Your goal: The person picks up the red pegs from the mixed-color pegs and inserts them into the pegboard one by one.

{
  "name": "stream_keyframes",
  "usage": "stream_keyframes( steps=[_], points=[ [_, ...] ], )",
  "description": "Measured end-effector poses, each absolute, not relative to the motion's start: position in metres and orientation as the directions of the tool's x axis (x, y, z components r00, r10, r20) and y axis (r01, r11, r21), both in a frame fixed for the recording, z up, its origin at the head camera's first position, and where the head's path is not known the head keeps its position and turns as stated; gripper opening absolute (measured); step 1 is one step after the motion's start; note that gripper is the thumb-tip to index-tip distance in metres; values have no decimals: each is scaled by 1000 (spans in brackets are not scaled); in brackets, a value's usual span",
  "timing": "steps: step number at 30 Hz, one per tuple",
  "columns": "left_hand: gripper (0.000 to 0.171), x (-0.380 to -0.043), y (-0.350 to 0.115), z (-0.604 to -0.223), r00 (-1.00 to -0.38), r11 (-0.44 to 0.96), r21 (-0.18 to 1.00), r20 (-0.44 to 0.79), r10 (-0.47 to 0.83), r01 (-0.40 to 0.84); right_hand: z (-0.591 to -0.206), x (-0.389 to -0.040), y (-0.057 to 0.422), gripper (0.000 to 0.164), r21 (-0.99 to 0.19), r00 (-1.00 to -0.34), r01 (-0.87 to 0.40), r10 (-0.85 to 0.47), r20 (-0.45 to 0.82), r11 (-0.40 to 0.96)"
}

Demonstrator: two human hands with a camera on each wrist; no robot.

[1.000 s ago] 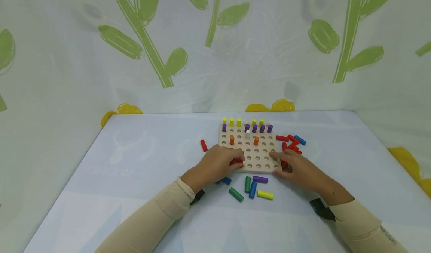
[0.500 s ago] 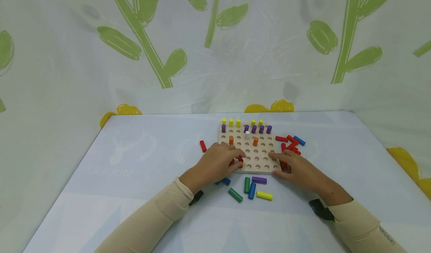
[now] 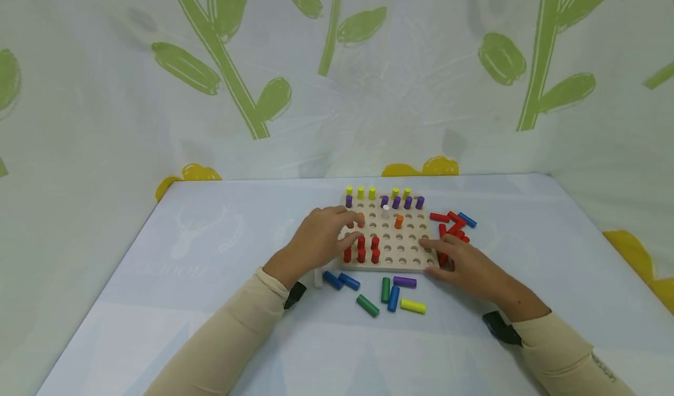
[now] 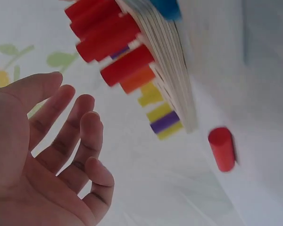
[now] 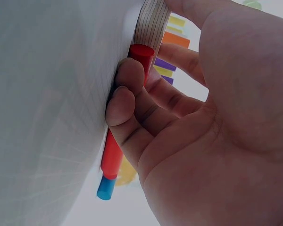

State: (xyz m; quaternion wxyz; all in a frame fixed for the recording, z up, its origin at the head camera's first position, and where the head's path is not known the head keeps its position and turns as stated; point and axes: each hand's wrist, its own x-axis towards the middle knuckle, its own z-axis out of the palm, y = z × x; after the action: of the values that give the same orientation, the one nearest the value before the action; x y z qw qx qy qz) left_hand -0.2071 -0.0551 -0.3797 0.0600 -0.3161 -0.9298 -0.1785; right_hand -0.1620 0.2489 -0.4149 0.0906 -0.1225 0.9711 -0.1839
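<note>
A wooden pegboard (image 3: 395, 250) with rows of holes lies in the middle of the table. Several red pegs (image 3: 361, 255) stand in its near left part; yellow pegs (image 3: 360, 193) and purple pegs (image 3: 408, 203) line the far rows. Two orange pegs (image 3: 399, 221) and one white peg (image 3: 386, 211) stand between. My left hand (image 3: 318, 238) hovers over the board's left edge, fingers apart and loosely bent, holding nothing. My right hand (image 3: 466, 267) rests at the near right corner, index finger over the holes, thumb by the front edge. Its other fingers lie beside a red peg (image 5: 142, 54).
Loose red pegs (image 3: 457, 226) and a blue peg (image 3: 467, 219) lie right of the board. In front are green pegs (image 3: 367, 305), blue pegs (image 3: 333, 280), a purple peg (image 3: 405, 282) and a yellow peg (image 3: 413, 306). One red peg (image 4: 221, 149) lies left of it.
My left hand has let go of the red pegs at the near left and moved left and away, uncovering them. My right hand has stayed at the board's corner.
</note>
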Motion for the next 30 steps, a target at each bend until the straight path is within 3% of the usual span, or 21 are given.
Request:
stream_keyframes(
  steps=[11, 30],
  points=[
    [34, -229, -82, -380, -908, 845, 341, 79, 411, 412, -414, -162, 248, 67, -374, -954, -195, -263, -142, 907],
    [46, -244, -104, -384, -944, 922, 293, -135, 301, 253, -415, -161, 248, 67, -383, -954, -193, -264, -141, 903]
  ],
)
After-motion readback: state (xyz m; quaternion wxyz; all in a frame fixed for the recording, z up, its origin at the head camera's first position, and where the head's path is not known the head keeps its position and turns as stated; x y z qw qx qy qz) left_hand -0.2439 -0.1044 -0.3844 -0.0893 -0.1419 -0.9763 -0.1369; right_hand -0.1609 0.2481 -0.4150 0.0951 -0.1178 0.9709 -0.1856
